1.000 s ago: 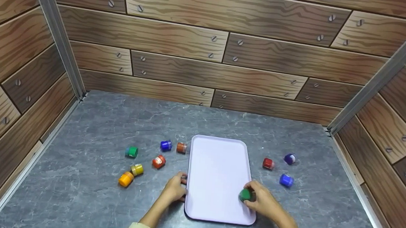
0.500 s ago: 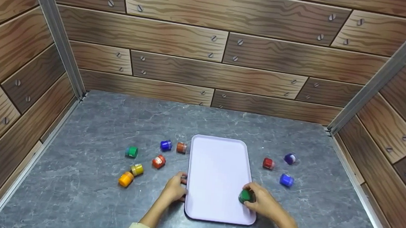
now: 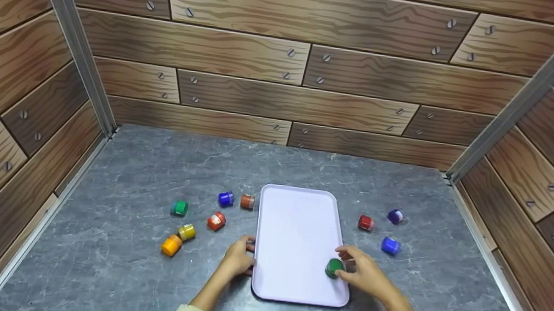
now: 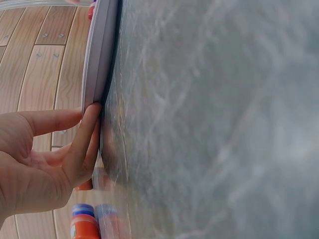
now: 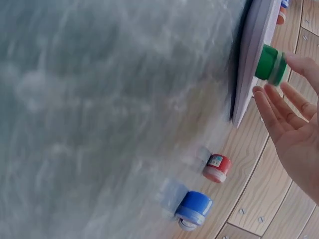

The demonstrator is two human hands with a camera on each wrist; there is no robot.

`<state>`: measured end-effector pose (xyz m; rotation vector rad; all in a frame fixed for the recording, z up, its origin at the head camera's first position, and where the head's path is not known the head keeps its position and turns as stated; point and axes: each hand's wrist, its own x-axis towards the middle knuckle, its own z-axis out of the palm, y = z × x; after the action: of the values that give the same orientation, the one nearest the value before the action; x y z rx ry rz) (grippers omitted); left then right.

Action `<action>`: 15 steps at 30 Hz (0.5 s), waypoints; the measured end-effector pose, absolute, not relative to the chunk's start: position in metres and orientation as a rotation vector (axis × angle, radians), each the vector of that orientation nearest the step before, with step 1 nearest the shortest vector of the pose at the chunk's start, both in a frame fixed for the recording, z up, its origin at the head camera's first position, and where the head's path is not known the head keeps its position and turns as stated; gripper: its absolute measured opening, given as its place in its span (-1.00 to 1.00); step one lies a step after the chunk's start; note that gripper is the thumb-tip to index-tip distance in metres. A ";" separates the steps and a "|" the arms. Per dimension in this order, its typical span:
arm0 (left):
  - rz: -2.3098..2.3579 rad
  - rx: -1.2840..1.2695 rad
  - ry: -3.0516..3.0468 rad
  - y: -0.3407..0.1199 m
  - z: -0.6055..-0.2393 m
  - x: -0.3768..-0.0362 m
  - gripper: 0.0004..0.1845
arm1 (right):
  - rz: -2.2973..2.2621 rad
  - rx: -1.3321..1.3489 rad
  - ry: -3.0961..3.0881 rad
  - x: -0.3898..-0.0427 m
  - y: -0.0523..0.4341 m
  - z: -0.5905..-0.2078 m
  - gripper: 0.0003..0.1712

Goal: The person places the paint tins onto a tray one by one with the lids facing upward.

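Note:
A pale lilac tray [image 3: 296, 231] lies flat on the table. My left hand [image 3: 238, 257] is at its left side; in the left wrist view its straight fingertips [image 4: 92, 110] touch the tray's rim. A small green paint jar [image 3: 333, 268] stands on the tray near its right edge. Around it my right hand [image 3: 365, 276] is spread. In the right wrist view the thumb [image 5: 302, 64] is right at the jar's lid end, while the other fingers are straight and apart from the jar.
Left of the tray lie an orange jar [image 3: 171, 245], a yellow jar [image 3: 186, 232], a green jar [image 3: 180, 207], a red-orange jar [image 3: 216, 221], a blue jar [image 3: 226, 199] and a brown jar [image 3: 247, 201]. On the right are red [image 3: 365, 223], purple [image 3: 395, 216] and blue jars [image 3: 390, 245].
The fingers of my right hand have spread and let go of the green paint jar, which stays on the tray. My left hand has kept its place at the tray's edge.

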<state>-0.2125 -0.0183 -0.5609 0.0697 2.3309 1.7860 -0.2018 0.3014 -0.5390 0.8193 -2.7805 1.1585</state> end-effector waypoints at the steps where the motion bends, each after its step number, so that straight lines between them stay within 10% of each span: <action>1: 1.788 0.071 2.330 -0.018 -0.561 -0.212 -0.38 | 1.158 0.817 -2.759 -0.202 0.303 -0.537 -0.52; 15: 1.768 0.074 2.351 -0.019 -0.562 -0.213 -0.39 | 0.933 0.609 -2.575 -0.210 0.343 -0.522 -0.68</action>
<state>-0.2128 -0.0187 -0.5616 0.0736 2.3507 1.7684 -0.2098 0.3428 -0.5222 0.6088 -2.5746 0.9331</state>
